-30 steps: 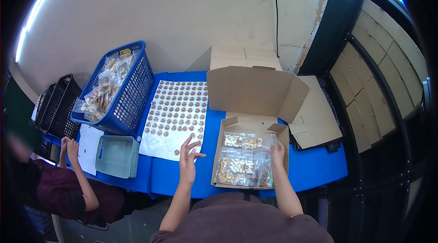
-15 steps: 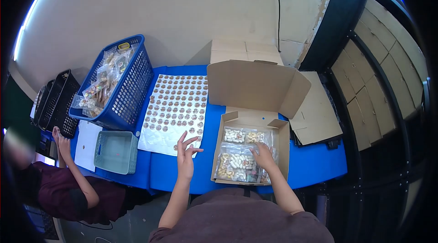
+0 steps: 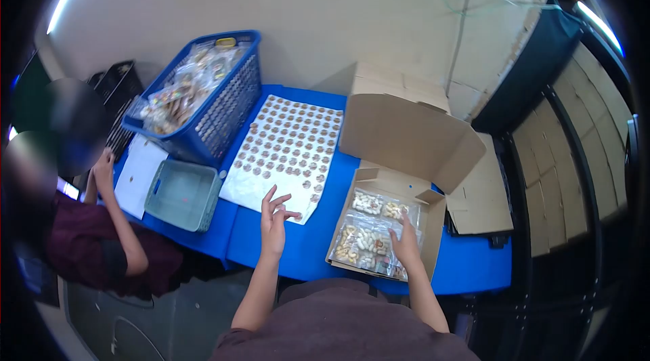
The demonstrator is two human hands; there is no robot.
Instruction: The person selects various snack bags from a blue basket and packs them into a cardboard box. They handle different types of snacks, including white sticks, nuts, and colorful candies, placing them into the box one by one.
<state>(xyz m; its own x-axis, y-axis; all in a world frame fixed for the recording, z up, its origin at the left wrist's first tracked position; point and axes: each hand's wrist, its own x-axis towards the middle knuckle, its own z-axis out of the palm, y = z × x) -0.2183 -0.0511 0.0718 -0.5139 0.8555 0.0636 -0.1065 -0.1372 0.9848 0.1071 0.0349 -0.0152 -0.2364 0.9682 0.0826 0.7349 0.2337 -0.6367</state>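
My left hand (image 3: 274, 225) hovers near the lower edge of a white sheet (image 3: 284, 151) covered in rows of round brown stickers, its fingers spread. My right hand (image 3: 405, 244) is over an open cardboard box (image 3: 433, 229), fingers apart, by the clear plastic bags (image 3: 367, 239) inside. Those bags hold white and tan pieces. The box lid (image 3: 409, 136) stands raised behind. Whether my right hand touches a bag cannot be made out.
A blue basket (image 3: 230, 100) full of bagged items stands at the back left, with a green-grey bin (image 3: 183, 195) before it. Another person (image 3: 115, 232) is at the left. Flat cardboard (image 3: 479, 192) lies right of the box. Shelves with cartons (image 3: 548, 171) stand far right.
The camera view has turned, so the table items appear shifted and tilted. My right hand has stayed over the bags in the box, and my left hand is still spread near the sheet.
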